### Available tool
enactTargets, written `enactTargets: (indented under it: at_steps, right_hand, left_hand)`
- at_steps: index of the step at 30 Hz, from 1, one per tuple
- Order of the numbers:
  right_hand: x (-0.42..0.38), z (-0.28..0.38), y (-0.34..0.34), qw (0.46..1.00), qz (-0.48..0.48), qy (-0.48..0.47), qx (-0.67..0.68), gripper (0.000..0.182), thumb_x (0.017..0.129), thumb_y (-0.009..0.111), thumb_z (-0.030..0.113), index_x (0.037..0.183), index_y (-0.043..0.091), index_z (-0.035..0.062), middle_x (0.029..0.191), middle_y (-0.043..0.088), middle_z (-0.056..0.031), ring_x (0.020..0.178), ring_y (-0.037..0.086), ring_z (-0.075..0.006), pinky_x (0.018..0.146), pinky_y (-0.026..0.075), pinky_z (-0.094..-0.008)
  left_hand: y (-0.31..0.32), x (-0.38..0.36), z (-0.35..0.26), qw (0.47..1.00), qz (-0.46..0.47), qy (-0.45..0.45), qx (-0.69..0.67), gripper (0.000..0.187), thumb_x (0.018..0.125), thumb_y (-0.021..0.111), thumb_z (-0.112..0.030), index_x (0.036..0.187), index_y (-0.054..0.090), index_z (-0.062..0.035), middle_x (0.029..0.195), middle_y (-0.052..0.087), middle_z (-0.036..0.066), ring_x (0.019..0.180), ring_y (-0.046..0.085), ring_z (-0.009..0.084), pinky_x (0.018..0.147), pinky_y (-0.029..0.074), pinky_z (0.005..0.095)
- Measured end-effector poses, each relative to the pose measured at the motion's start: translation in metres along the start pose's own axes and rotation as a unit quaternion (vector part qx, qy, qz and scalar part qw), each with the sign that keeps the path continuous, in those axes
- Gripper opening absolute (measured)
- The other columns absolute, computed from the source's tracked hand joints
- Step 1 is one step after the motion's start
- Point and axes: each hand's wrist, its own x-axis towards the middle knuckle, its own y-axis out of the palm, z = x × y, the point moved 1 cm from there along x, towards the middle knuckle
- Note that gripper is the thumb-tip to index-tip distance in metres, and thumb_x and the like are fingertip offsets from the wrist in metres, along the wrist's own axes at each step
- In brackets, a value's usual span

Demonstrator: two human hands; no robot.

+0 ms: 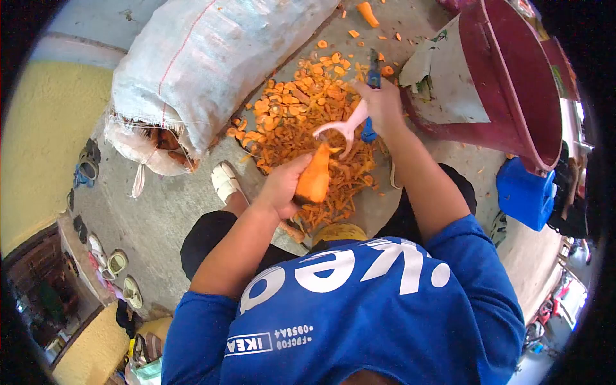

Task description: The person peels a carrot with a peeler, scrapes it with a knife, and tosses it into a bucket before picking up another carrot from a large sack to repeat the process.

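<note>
My left hand [285,185] is closed around the thick end of a peeled orange carrot [313,179], whose narrow end points up and away from me. A pink Y-shaped peeler [350,127] is gripped in my right hand [383,106], its head close by the carrot's tip. Blue parts of a tool, with a dark narrow end [374,61], show above and below the right hand; I cannot tell whether that hand holds it too. Beneath both hands spreads a heap of orange peelings [292,138], mixed with round carrot slices [276,102].
A large white woven sack [192,64] lies at the upper left, carrots showing in its open mouth. To the right, a big dark red tub [513,90] leans on its side, near a blue jerrycan [525,192]. Sandals [115,263] line the left wall. A carrot piece [367,14] lies farther off.
</note>
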Motion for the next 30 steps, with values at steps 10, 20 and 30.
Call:
enactTargets:
  at_steps: [10,20,30]
  right_hand:
    - [0.006,0.011,-0.013,0.995,-0.066,0.004,-0.078,0.022,0.069,0.065,0.017,0.077,0.054,-0.0003,0.064,0.048,-0.0004,0.053,0.042,-0.0092,0.048,0.035,-0.0255]
    - [0.003,0.005,-0.01,0.998,-0.036,-0.018,-0.054,0.026,0.067,0.066,0.023,0.071,0.051,0.0016,0.061,0.051,-0.0073,0.055,0.048,-0.0155,0.05,0.039,-0.0301]
    - [-0.066,0.028,0.011,0.856,0.163,-0.177,-0.457,0.027,0.076,0.053,0.03,0.081,0.05,0.0038,0.065,0.056,-0.0169,0.061,0.056,-0.0316,0.055,0.045,-0.0398]
  left_hand:
    - [-0.001,-0.005,-0.002,0.998,-0.012,0.003,0.066,0.037,0.087,0.037,-0.031,0.107,0.044,-0.0015,0.089,0.055,0.011,0.073,0.057,0.0202,0.063,0.048,0.0313]
    - [0.005,-0.015,-0.006,0.946,0.037,0.086,0.312,0.047,0.065,0.065,-0.007,0.107,0.045,-0.0007,0.088,0.051,0.002,0.08,0.05,0.0104,0.071,0.041,0.0231]
    - [-0.009,-0.012,-0.022,0.923,-0.059,0.185,0.332,0.054,0.062,0.062,0.0,0.11,0.04,-0.0006,0.097,0.048,0.005,0.087,0.048,0.0131,0.076,0.041,0.0251]
